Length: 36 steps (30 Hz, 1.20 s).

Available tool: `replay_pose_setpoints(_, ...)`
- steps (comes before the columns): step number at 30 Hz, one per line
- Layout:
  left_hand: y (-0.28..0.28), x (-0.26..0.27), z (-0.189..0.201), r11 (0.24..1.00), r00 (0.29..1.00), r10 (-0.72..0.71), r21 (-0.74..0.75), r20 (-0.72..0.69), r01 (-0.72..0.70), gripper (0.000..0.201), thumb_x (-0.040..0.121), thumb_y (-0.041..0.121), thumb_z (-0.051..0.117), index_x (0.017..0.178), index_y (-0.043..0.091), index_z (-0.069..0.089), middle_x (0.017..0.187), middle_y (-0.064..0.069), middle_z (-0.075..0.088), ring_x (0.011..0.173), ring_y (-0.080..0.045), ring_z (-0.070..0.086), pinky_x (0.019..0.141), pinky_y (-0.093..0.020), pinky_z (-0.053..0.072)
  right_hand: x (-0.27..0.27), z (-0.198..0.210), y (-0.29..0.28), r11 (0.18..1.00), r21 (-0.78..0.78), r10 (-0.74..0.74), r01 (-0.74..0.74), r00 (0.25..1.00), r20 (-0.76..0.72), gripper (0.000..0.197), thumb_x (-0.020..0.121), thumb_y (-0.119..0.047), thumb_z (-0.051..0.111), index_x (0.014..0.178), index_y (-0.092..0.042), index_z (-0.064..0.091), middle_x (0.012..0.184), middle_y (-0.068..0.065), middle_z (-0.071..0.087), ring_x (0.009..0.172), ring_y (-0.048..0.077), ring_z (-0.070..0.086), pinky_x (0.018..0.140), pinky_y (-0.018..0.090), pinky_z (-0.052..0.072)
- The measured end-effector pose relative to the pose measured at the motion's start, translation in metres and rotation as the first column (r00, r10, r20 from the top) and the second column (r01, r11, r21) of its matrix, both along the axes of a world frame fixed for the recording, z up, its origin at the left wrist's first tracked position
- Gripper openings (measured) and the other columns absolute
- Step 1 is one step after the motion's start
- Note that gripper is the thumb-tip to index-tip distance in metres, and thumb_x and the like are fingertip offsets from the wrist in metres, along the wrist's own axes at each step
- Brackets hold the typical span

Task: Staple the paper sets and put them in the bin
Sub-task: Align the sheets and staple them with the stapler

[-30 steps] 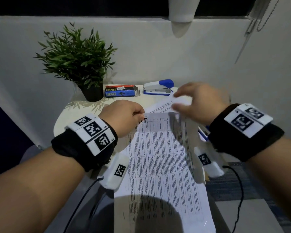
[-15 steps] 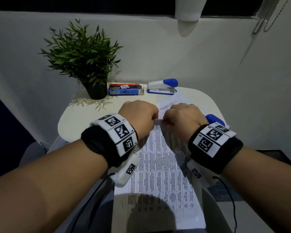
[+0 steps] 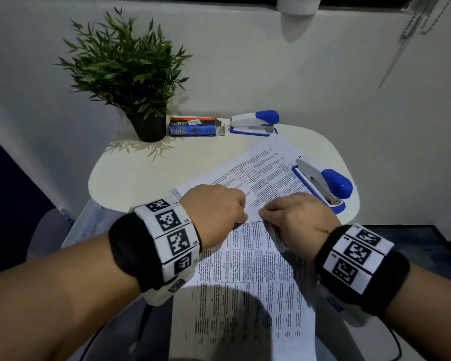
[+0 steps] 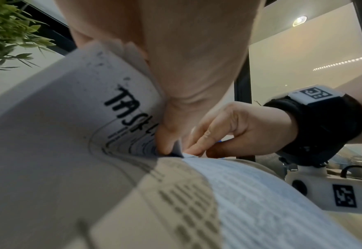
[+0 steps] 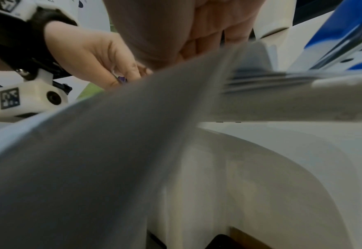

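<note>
Two hands [image 3: 216, 207] [image 3: 297, 217] on lengthwise paper set [image 3: 248, 282]

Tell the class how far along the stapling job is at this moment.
Done: nothing visibly stapled or binned; no bin is identifiable. In hand: the left hand and right hand pinch the top edge of a paper set. Left: staple it with the near stapler, which lies untouched on the spread sheets, then bin it.

White paper set [image 3: 248, 272] printed with black tabular text; cream table [image 3: 130, 175]; two staplers, white with blue caps, one at the table's far edge [image 3: 254, 123], one at its right edge [image 3: 323, 185]; blue, red and black staples box [image 3: 193, 127]; green plant [image 3: 125, 66] in black pot [image 3: 149, 128]; black wristbands [image 3: 125, 246] bearing black-and-white square markers
</note>
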<state>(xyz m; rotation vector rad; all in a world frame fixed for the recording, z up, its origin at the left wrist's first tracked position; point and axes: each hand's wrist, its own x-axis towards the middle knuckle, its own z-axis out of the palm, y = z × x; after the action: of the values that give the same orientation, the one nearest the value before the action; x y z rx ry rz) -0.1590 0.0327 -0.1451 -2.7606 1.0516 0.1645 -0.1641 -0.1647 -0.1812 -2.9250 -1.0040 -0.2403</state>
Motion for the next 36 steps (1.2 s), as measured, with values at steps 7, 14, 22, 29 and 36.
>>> replay_pose_setpoints(7,0.001,-0.005,-0.004,0.999,0.999,0.037,-0.022,0.014,-0.036,0.049,0.095,0.014,0.044,0.136,0.041,0.042,0.136,0.013,0.039,0.118,-0.018,0.045,0.074,-0.03,0.031,-0.009,0.002,0.001,0.999,-0.005,-0.032,0.032,0.999,-0.003,0.025,0.063,-0.016,0.075,0.088,-0.017,0.074,0.076,-0.001,0.07,0.063,0.025,0.066,0.062,0.033,0.054)
replay_pose_setpoints(14,0.001,-0.004,-0.009,0.995,0.997,0.073,-0.069,0.039,-0.071,0.044,0.095,0.022,0.047,0.132,0.045,0.044,0.134,0.017,0.042,0.118,-0.014,0.046,0.074,-0.029,0.025,-0.014,-0.006,0.003,0.999,-0.026,-0.025,0.026,0.998,0.059,0.045,0.066,-0.022,0.054,0.107,-0.019,0.073,0.076,0.002,0.066,0.061,0.026,0.065,0.063,0.039,0.055)
replay_pose_setpoints(22,-0.001,-0.001,0.005,0.995,0.992,0.1,-0.008,0.078,-0.1,0.035,0.098,0.024,0.041,0.123,0.046,0.054,0.126,0.018,0.054,0.114,-0.012,0.05,0.086,-0.035,0.025,-0.011,0.003,-0.005,0.995,-0.095,-0.007,0.009,1.0,0.023,0.046,0.047,-0.013,0.08,0.092,-0.016,0.077,0.091,-0.001,0.074,0.078,0.017,0.072,0.073,0.043,0.056)
replay_pose_setpoints(29,-0.035,-0.01,0.019,0.98,0.963,0.165,0.072,0.214,-0.184,0.013,0.088,0.017,0.049,0.082,0.027,0.055,0.09,0.007,0.063,0.091,-0.018,0.055,0.088,-0.036,0.025,-0.013,0.032,0.005,0.975,-0.214,-0.121,0.065,0.958,-0.261,0.042,0.088,-0.007,0.045,0.126,-0.019,0.059,0.132,-0.002,0.056,0.123,0.018,0.051,0.112,0.034,0.026)
replay_pose_setpoints(36,-0.009,0.017,0.028,0.879,0.905,0.425,-0.229,-0.017,-0.418,0.022,0.095,0.022,0.045,0.1,0.031,0.064,0.097,0.006,0.063,0.097,-0.019,0.056,0.076,-0.029,0.033,0.054,0.089,-0.033,0.715,0.121,-0.642,0.689,0.714,-0.279,0.04,0.091,-0.024,0.055,0.13,-0.017,0.055,0.131,0.005,0.058,0.121,0.027,0.052,0.094,0.028,0.04)
